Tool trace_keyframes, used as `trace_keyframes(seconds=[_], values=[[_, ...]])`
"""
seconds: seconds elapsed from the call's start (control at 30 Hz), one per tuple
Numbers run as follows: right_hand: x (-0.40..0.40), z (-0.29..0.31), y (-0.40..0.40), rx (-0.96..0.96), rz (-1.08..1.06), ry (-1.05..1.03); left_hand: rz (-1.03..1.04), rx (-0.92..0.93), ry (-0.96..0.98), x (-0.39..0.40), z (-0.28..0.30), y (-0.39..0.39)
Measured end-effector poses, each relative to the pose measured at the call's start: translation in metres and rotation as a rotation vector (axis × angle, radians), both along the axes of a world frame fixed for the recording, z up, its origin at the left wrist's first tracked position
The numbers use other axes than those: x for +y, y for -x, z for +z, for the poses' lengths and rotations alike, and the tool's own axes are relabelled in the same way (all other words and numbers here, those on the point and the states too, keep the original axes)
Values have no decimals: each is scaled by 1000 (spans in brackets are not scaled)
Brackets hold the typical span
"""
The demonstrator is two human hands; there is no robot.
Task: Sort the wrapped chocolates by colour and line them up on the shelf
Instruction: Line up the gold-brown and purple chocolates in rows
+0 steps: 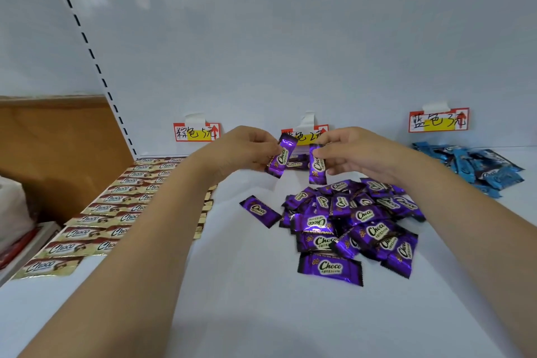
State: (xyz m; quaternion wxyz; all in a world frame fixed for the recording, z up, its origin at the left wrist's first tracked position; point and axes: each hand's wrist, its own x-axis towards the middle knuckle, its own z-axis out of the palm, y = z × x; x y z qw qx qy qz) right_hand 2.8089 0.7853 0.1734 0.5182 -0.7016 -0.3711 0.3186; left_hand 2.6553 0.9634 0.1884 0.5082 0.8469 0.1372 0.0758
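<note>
My left hand [244, 151] pinches one purple chocolate [283, 158] above the white shelf [247, 285]. Beside it, my right hand [351, 154] pinches a second purple chocolate [316, 167]. Both hands hover near the back wall, in front of the middle price label [305, 135]. A few purple chocolates [296, 161] lie at the back behind the held ones. Below my right hand lies a loose pile of purple chocolates [354, 224], with a single one [259, 211] apart on its left. Brown chocolates [116, 206] stand in neat rows on the left. Blue chocolates [476, 167] are heaped at the right.
Three paper labels are taped to the back wall: the left label [197, 131], the middle one, and the right label [438, 120]. A slotted upright [96, 67] and a brown board [58, 148] bound the left side. A white bag [13, 209] sits at far left.
</note>
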Motion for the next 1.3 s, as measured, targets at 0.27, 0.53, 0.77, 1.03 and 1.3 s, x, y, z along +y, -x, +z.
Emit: trace_keyframes(seconds=[0.27,0.53,0.77,1.03,1.3], values=[[1,-4,-7,-40,-177,-111,65,-3,-72,-3,-5,-5],[-1,-4,-10,171,-128,-271,32,-34,-29,1,-10,-6],[1,-5,-13,47,-99,-266,35,-43,-97,1,-10,-5],[1,-11,-14,10,-89,-182,75,-73,-34,3,-12,-7],[3,-14,-13,-47,-59,-121,0,18,-349,8,-8,0]])
